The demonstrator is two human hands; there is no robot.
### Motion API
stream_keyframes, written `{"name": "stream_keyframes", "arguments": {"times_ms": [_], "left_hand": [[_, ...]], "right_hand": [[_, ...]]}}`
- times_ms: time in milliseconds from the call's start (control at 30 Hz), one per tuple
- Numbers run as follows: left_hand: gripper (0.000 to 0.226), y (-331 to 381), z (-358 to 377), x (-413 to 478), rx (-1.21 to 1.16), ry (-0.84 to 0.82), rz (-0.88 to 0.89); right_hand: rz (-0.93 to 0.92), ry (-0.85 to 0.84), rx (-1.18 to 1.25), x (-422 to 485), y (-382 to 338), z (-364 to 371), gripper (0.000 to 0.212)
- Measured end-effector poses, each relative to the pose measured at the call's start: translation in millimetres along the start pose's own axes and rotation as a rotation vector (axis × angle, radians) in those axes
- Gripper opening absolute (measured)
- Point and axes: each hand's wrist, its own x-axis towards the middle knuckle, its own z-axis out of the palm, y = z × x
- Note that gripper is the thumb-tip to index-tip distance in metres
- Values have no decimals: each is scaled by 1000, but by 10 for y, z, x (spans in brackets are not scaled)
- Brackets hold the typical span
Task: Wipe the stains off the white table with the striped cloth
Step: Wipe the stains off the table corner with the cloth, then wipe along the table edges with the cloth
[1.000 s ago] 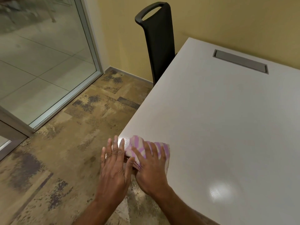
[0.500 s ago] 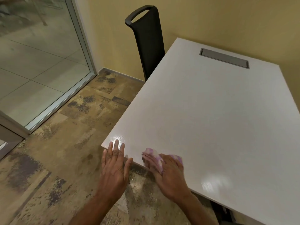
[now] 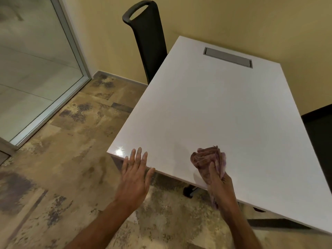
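Now the striped cloth (image 3: 209, 161) is bunched up and held tight in the right hand (image 3: 218, 185), pressed on the white surface (image 3: 215, 114) near its front edge for rubbing. The left hand (image 3: 133, 174) is spread flat, holding nothing, at the edge, likely for balance.

Cloth (image 3: 208, 159): bunched, pinkish, stripes hard to resolve; pressed on table (image 3: 215, 108) near front edge. Table: white, glossy, no stains discernible.

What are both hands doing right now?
Left hand: open, fingers spread, resting flat at the white table's near edge, holding nothing.
Right hand: closed on the bunched striped cloth, on the tabletop.
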Motion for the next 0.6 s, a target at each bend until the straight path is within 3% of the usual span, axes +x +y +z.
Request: {"name": "stream_keyframes", "arguments": {"times_ms": [167,400,600], "left_hand": [[76,115,114,-61,25,-5,-1],[77,436,359,-244,21,23,-52],[74,532,525,-445,42,88,-109]], "right_hand": [[-106,149,0,-91,193,-148,61],[-349,279,-152,-49,476,-319,51],[-402,231,-131,-93,705,-363,44]]}}
